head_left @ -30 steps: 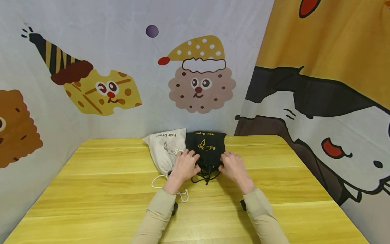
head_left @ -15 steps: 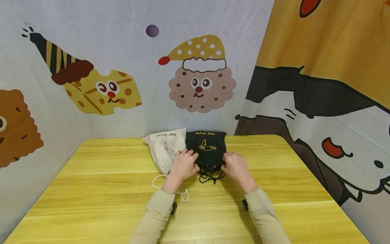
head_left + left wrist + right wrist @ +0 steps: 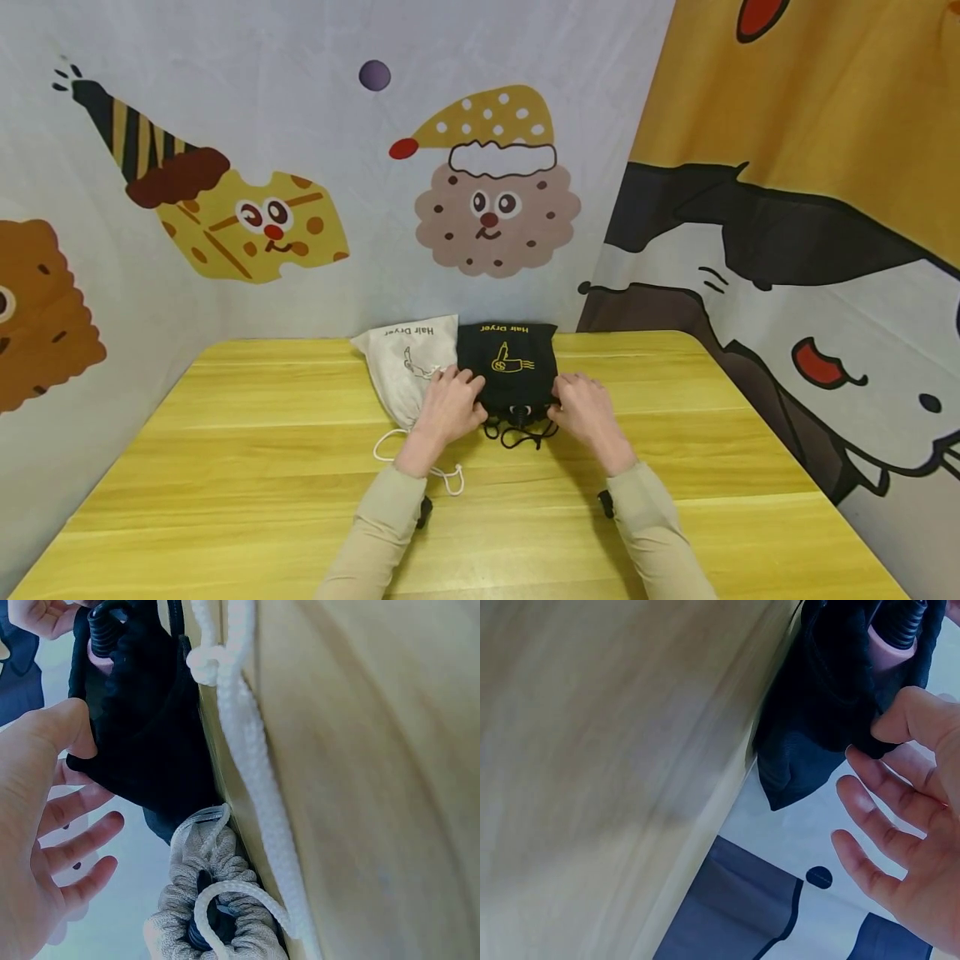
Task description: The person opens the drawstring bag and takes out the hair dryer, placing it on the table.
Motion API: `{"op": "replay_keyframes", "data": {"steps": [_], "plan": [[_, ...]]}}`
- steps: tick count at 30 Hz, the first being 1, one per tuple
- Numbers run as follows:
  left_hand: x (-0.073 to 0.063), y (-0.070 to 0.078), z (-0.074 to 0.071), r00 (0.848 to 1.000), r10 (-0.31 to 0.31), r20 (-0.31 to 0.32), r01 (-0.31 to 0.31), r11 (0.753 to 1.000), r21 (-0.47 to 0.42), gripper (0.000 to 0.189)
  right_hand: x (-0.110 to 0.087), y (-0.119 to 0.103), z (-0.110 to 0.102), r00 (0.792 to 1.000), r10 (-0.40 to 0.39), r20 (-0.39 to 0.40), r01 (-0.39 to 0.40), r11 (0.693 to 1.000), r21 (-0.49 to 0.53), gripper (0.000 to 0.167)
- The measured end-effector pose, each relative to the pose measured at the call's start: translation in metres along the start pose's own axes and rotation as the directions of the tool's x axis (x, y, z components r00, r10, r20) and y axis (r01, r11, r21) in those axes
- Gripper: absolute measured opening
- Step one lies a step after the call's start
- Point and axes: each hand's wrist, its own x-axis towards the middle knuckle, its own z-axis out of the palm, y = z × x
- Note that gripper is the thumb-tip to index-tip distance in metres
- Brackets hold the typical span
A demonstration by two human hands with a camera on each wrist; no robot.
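A black drawstring bag [image 3: 517,367] printed "Hair Dryer" in yellow lies at the table's far edge, its mouth toward me. My left hand [image 3: 450,404] pinches the left side of that mouth between thumb and forefinger. At the right side, my right hand [image 3: 587,408] pinches the rim the same way, its other fingers spread in the right wrist view. Between the hands the mouth gapes, showing a pink part [image 3: 887,654] and a black ribbed cord end [image 3: 901,624] inside. The rest of the contents is hidden by cloth. Black drawstrings [image 3: 517,442] trail onto the table.
Left of the black bag lies a white drawstring bag [image 3: 393,375] with the same lettering, partly behind my left hand. Its gathered mouth [image 3: 169,930] shows something black inside. White cord [image 3: 452,482] loops onto the wooden table [image 3: 262,483]. A printed cloth wall [image 3: 300,308] stands behind.
My right hand has moved slightly right and my left slightly left, spreading the black bag's mouth wider. The black drawstrings have shifted right. The white bag has stayed put.
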Motion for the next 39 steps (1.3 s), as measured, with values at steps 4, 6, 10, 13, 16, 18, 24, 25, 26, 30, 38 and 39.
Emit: {"op": "replay_keyframes", "data": {"steps": [4,6,10,13,16,18,24,25,26,30,38,39], "plan": [[-0.0008,-0.0008,0.0010,1.000,0.004,-0.010,-0.004,1.000,0.003,0.024,-0.0008,0.0023,0.0003,1.000,0.009,0.005,-0.009,1.000,0.009,0.018],[-0.0013,-0.0012,0.0015,1.000,0.009,-0.019,-0.009,1.000,0.010,0.024,-0.0009,0.0036,0.0007,1.000,0.013,0.017,-0.013,1.000,0.004,0.017],[-0.0021,-0.0013,0.0010,0.999,0.016,-0.030,-0.015,1.000,0.016,0.024,-0.0013,0.0048,0.0001,0.999,0.029,0.046,-0.029,1.000,-0.010,0.017],[-0.0020,-0.0007,0.0000,1.000,0.018,-0.026,-0.018,1.000,0.015,0.025,-0.0018,0.0046,-0.0014,0.998,0.037,0.053,-0.037,0.999,-0.006,0.018],[-0.0018,0.0001,0.0005,0.999,0.026,-0.019,-0.026,0.999,0.023,0.025,-0.0023,0.0040,-0.0024,0.998,0.035,0.052,-0.035,0.999,-0.005,0.019],[-0.0018,0.0008,0.0015,0.999,0.032,-0.021,-0.031,0.999,0.028,0.025,-0.0029,0.0042,-0.0018,0.998,0.034,0.054,-0.034,0.999,-0.008,0.020],[-0.0022,0.0024,0.0019,1.000,0.028,-0.005,-0.028,0.999,0.040,0.022,-0.0036,0.0040,0.0017,0.998,0.024,0.058,-0.023,1.000,-0.022,0.021],[-0.0023,0.0028,0.0016,1.000,0.025,0.001,-0.025,0.999,0.045,0.022,-0.0034,0.0038,0.0019,0.998,0.020,0.058,-0.018,1.000,-0.024,0.022],[-0.0022,0.0032,0.0014,1.000,0.022,0.005,-0.023,0.998,0.050,0.023,-0.0031,0.0036,0.0021,0.998,0.015,0.059,-0.014,1.000,-0.027,0.022],[-0.0022,0.0046,0.0015,1.000,0.023,0.009,-0.023,0.997,0.073,0.030,-0.0021,0.0028,0.0024,0.998,0.001,0.070,0.002,0.999,-0.037,0.025],[-0.0027,0.0045,0.0027,0.999,0.034,-0.027,-0.032,0.997,0.068,0.029,-0.0026,0.0034,-0.0004,0.995,0.015,0.096,-0.011,0.999,-0.040,0.026],[-0.0028,0.0042,0.0028,0.999,0.035,-0.027,-0.033,0.997,0.065,0.029,-0.0028,0.0038,-0.0007,0.995,0.019,0.103,-0.016,0.999,-0.036,0.025]]}}
